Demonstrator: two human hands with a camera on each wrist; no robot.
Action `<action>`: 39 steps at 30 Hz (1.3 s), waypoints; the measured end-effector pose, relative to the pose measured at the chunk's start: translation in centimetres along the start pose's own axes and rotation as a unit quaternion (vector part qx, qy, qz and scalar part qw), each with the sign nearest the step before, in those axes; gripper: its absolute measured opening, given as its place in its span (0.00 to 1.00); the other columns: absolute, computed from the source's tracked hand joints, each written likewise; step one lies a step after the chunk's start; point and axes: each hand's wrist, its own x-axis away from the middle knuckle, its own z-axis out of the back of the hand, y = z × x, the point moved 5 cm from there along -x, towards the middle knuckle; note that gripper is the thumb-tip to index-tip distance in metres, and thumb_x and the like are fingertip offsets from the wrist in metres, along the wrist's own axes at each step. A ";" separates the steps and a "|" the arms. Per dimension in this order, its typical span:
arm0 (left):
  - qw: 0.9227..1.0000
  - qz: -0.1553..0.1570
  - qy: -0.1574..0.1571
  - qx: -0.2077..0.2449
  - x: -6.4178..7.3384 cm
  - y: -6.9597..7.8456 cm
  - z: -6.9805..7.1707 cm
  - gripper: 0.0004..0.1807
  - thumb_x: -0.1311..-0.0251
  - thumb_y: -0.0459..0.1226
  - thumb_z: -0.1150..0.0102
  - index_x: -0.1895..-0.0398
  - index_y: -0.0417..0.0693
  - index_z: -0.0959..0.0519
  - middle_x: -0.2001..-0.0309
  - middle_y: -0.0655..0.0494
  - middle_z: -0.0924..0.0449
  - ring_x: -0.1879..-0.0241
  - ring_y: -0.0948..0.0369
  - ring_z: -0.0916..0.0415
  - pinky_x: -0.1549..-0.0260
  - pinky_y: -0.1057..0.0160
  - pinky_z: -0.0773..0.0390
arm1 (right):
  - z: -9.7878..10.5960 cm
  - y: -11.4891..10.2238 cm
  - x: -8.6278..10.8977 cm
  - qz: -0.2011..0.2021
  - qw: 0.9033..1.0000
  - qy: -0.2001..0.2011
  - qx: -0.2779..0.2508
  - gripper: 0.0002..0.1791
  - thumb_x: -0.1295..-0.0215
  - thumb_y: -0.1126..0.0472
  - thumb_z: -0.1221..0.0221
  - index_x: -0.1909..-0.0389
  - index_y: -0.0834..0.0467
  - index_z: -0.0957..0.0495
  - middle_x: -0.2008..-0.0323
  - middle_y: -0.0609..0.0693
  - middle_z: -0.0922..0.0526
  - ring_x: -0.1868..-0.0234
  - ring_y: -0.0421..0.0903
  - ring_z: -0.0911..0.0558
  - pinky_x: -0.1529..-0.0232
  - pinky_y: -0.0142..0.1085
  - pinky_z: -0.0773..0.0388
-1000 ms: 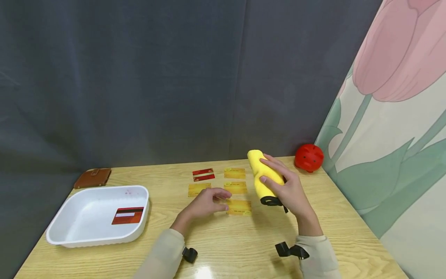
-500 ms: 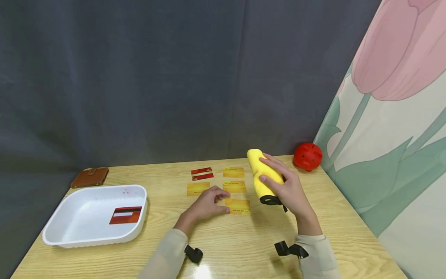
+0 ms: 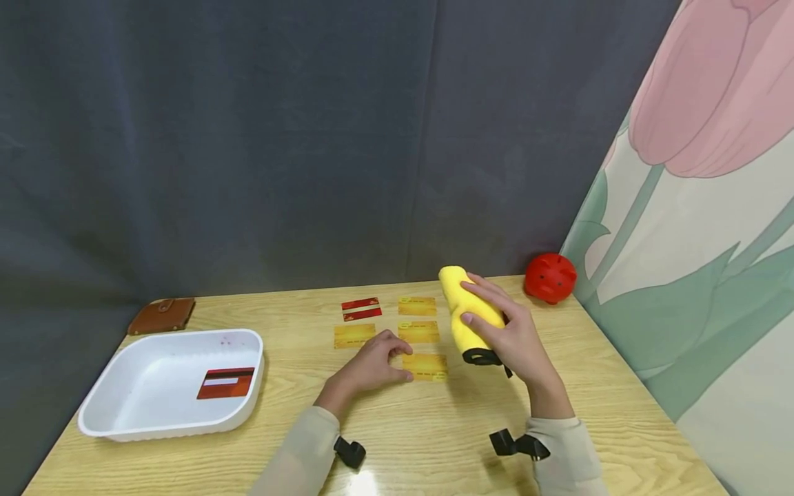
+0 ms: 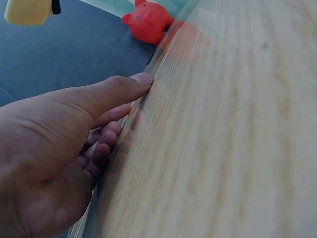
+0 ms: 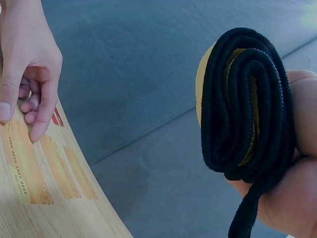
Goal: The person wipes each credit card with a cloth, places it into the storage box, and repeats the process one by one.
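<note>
My left hand [image 3: 371, 362] is low over the table, thumb and forefinger astride the near end of the closest yellow card [image 3: 428, 367], at its two long edges. The other fingers curl under the palm, as the right wrist view shows. That card lies flat, with printed digits on it. My right hand [image 3: 516, 339] grips a rolled yellow towel [image 3: 462, 303] with black trim, held up above the table at a tilt. Its coiled black end [image 5: 247, 104] faces the right wrist camera, and a black strap hangs from it.
Two yellow cards [image 3: 418, 332] [image 3: 417, 306] lie behind the closest one. Left of them are another yellow card [image 3: 355, 335] and a red card [image 3: 361, 308]. A white tray [image 3: 149, 430] holds a red-orange card [image 3: 225, 383]. A brown wallet [image 3: 163, 316] and red piggy bank [image 3: 550, 277] stand at the back.
My left hand has edged right, and its thumb and forefinger have come in over the end of the closest yellow card. The right hand and the towel stay in place.
</note>
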 end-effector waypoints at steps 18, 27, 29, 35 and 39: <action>0.999 0.005 -0.019 -0.045 0.1 0.8 -0.2 0.24 0.40 0.49 0.27 0.45 0.53 0.24 0.50 0.59 0.29 0.49 0.61 0.32 0.47 0.58 0.25 | 0.0 -0.2 0.0 0.011 1.000 -0.001 -0.004 0.27 0.31 0.60 0.33 0.32 0.43 0.22 0.24 0.44 0.31 0.25 0.49 0.32 0.45 0.24 0.24; 1.000 -0.027 0.003 -0.001 0.3 1.1 -0.2 0.24 0.38 0.40 0.27 0.41 0.54 0.25 0.60 0.62 0.24 0.62 0.67 0.26 0.58 0.68 0.23 | 0.0 -0.2 0.2 0.002 1.000 -0.004 -0.010 0.27 0.31 0.59 0.33 0.32 0.43 0.22 0.24 0.41 0.31 0.25 0.48 0.33 0.45 0.24 0.24; 0.999 -0.033 0.011 0.024 0.4 1.2 -0.1 0.24 0.37 0.37 0.28 0.40 0.55 0.26 0.58 0.61 0.24 0.62 0.67 0.25 0.58 0.68 0.21 | 0.0 -0.3 0.2 0.002 1.000 -0.003 -0.012 0.27 0.31 0.59 0.33 0.32 0.43 0.22 0.24 0.41 0.31 0.25 0.48 0.33 0.45 0.23 0.24; 0.994 -0.048 0.013 0.093 0.6 1.1 -0.1 0.21 0.32 0.33 0.35 0.38 0.54 0.25 0.50 0.54 0.24 0.57 0.64 0.21 0.54 0.66 0.17 | 0.0 -0.2 0.2 0.002 1.000 -0.004 -0.012 0.27 0.31 0.59 0.33 0.32 0.43 0.22 0.24 0.42 0.31 0.26 0.48 0.32 0.45 0.24 0.23; 0.991 -0.033 0.019 0.130 0.9 1.0 0.1 0.18 0.32 0.33 0.35 0.42 0.55 0.21 0.48 0.54 0.21 0.54 0.63 0.20 0.52 0.66 0.18 | 0.0 -0.1 0.2 0.001 1.000 -0.004 -0.009 0.27 0.31 0.58 0.33 0.32 0.43 0.22 0.24 0.41 0.31 0.26 0.48 0.31 0.46 0.25 0.23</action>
